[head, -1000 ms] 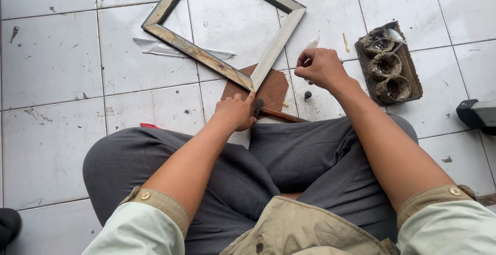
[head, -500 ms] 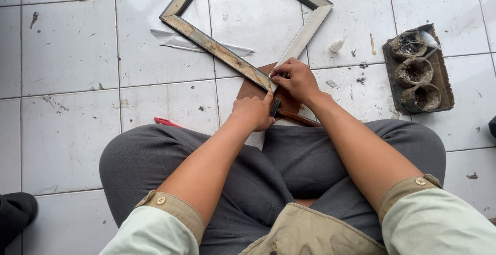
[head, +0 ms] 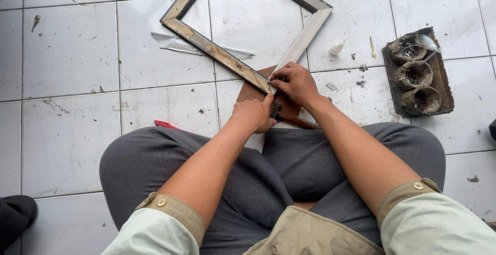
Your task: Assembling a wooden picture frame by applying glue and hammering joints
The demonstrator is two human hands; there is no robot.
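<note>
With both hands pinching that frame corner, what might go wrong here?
Two risks, as I see it. The left hand and right hand crowd the corner of the wooden frame, so the joint may slip out of square. The hammer lies right under the wrists and could get knocked. The small white bottle nearby might tip.

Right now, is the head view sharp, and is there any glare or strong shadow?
Head view: sharp, no motion blur on left hand or right hand; light soft and even, faint shadows only; mild sheen on the frame, no hard glare on the tiles.
</note>
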